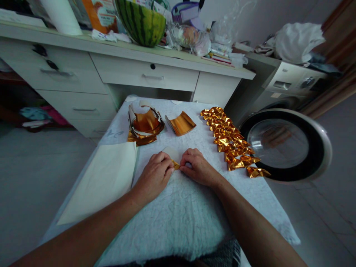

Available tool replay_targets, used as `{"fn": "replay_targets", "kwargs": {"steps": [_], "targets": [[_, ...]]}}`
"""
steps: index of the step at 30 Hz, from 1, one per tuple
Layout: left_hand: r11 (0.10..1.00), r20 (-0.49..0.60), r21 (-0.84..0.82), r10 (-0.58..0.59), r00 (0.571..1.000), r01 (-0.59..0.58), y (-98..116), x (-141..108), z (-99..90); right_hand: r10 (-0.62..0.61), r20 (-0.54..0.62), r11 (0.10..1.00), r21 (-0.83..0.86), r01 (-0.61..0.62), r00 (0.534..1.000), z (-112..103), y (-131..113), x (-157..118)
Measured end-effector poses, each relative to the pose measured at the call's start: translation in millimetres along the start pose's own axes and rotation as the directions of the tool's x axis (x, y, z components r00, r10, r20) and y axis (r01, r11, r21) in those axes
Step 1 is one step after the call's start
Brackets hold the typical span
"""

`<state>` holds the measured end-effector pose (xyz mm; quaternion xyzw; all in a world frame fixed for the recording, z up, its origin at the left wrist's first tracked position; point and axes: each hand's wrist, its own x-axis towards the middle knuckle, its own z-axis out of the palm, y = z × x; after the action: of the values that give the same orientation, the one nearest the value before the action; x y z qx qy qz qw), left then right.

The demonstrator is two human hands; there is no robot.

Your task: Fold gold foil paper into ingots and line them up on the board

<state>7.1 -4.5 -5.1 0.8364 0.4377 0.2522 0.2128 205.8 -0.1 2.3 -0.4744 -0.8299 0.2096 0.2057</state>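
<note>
Between my hands lies a small sheet of gold foil paper (pixel 175 165), pale side showing at its far part and a gold strip at the near edge. My left hand (pixel 158 168) has its fingers closed on the left end of that strip. At the right end, my right hand (pixel 197 167) pinches it with curled fingers. Beyond them sits a curved gold foil sheet (pixel 182 123). A curled pile of gold foil sheets (pixel 146 124) is farther left. Folded gold foil ingots (pixel 229 137) stand in rows along the right side.
A stack of cream paper (pixel 102 181) lies at the left of the cloth-covered table (pixel 167 218). Behind is a white drawer desk (pixel 147 74) with a cut watermelon (pixel 141 24) and clutter. An open washing machine door (pixel 283 144) juts out close to the table's right edge.
</note>
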Motion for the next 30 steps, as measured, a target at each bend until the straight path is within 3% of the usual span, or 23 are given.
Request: {"fn": "replay_targets", "kwargs": {"steps": [30], "targets": [[0.994,-0.051,0.110,-0.016,0.999,0.022,-2.6,2.9,2.9,0.115,-0.055,0.993,-0.011,-0.115,0.992,5.9,-5.5,1.8]]}}
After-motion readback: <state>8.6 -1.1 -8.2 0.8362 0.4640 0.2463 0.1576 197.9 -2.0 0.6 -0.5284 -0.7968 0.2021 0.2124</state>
